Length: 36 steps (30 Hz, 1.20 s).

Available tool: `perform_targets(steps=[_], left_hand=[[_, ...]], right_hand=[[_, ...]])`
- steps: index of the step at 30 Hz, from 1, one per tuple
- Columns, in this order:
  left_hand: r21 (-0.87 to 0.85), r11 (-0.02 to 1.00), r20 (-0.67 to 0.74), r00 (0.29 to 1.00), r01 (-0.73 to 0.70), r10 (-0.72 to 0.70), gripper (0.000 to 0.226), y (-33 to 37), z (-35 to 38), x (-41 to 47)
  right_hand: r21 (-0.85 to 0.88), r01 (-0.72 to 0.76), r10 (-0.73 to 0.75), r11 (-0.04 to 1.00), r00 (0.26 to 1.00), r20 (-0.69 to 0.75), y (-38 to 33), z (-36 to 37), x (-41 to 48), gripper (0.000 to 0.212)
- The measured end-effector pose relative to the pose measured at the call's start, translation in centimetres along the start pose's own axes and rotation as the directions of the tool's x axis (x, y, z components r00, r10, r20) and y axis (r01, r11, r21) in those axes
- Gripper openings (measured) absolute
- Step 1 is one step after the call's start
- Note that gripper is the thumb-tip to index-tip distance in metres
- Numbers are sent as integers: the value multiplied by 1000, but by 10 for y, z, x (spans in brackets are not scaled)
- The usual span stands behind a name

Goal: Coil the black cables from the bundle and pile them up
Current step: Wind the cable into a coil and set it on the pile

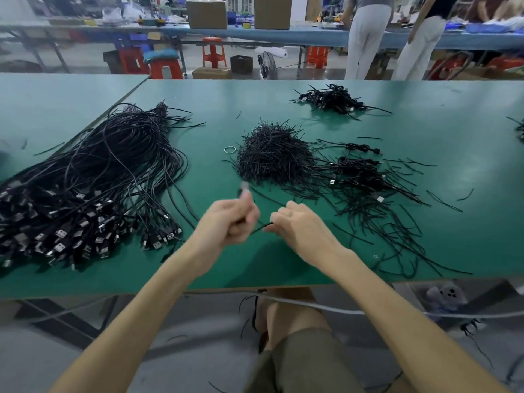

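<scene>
While L hand [230,219] & R hand [296,224] both grip one cable [261,227] | bundle [85,180] to left | tie heap [272,160] behind

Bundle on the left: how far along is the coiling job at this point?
Early. Done: a few coiled cables lie right of the tie heap, plus a far pile. In hand: the left hand and right hand grip one cable, blurred mid-motion. Left: the bundle looks large, seemingly most of the stock.
</scene>
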<state>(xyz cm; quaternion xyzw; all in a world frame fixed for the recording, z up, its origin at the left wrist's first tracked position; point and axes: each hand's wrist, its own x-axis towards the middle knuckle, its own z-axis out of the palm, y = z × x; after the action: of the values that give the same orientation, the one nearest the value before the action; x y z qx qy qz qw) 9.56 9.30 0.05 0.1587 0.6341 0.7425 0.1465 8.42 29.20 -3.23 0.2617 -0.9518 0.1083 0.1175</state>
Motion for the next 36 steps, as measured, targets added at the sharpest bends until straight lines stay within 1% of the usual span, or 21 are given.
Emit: perform_targets(steps=[1, 2, 3, 4, 5, 6, 8, 10, 12, 14, 16, 19, 21, 22, 24, 26, 28, 30, 32, 34, 36], left_hand=[[288, 958, 35, 999, -2, -8, 46, -5, 4, 0], [540, 842, 55, 998, 5, -41, 48, -10, 8, 0], [732, 681, 53, 996, 14, -77, 49, -14, 11, 1], [833, 552, 22, 995, 36, -97, 48, -19, 12, 2], [866, 496, -32, 996, 66, -77, 46, -24, 11, 2], [856, 510, -83, 996, 80, -18, 45, -30, 10, 1], [802, 594, -173, 977, 67, 124, 52, -39, 10, -1], [801, 599, -176, 965, 25, 196, 59, -44, 12, 0], [796, 606, -185, 957, 12, 224, 47, -48, 14, 4], [751, 660, -202, 950, -4, 236, 38, -46, 16, 7], [710, 703, -189, 951, -38, 243, 41, -46, 18, 10], [600, 799, -216, 951, -49, 220, 45, -41, 20, 12], [429, 901, -269, 943, -65, 196, 33, -35, 22, 14], [325, 942, -303, 935, -82, 186, 33, -32, 23, 15], [62, 992, -365, 923, -111, 126, 42, -28, 27, 17], [-245, 962, -380, 925, -122, 21, 48, -20, 30, 22], [-440, 890, -354, 934, -122, -47, 52, -15, 28, 24], [-523, 846, -314, 946, -105, -76, 54, -10, 24, 24], [-562, 821, -293, 952, -101, -84, 53, -7, 18, 21], [-618, 780, -275, 956, -96, -100, 48, -6, 14, 18], [-693, 715, -269, 954, -99, -129, 38, -6, 12, 16]], right_hand=[[-61, 28, -26, 998, 999, 34, 3, -4, 5, 41], [-79, 50, -46, 996, 998, 50, 4, -7, 9, 44], [-71, 60, -57, 996, 997, 48, 6, -9, 12, 44], [-65, 63, -62, 996, 998, 28, 6, -11, 15, 38], [-69, 67, -68, 995, 998, -13, 7, -12, 17, 30], [-73, 73, -78, 995, 994, -74, 6, -13, 17, 23], [-85, 77, -92, 993, 979, -181, 2, -16, 17, 18], [-77, 98, -114, 992, 962, -250, -1, -20, 17, 14], [-34, 116, -121, 993, 947, -299, -4, -24, 16, 14], [-21, 121, -121, 992, 940, -320, -8, -27, 14, 23], [-38, 120, -126, 992, 939, -321, -10, -30, 13, 30], [-32, 123, -126, 992, 917, -379, -9, -33, 12, 19], [-33, 129, -131, 991, 900, -416, -13, -32, 10, 11], [-25, 128, -127, 991, 900, -418, -17, -28, 9, 12], [67, 117, -81, 991, 915, -394, -27, -19, 8, 18], [181, 88, -20, 980, 937, -349, -35, -10, 7, 24], [255, 53, 34, 965, 945, -326, -39, -3, 8, 25], [299, 29, 78, 954, 938, -338, -41, -1, 9, 23], [301, 25, 83, 953, 936, -342, -41, 1, 9, 20], [285, 22, 73, 958, 944, -321, -41, 4, 8, 20], [258, 4, 78, 966, 949, -306, -41, 6, 8, 23]])
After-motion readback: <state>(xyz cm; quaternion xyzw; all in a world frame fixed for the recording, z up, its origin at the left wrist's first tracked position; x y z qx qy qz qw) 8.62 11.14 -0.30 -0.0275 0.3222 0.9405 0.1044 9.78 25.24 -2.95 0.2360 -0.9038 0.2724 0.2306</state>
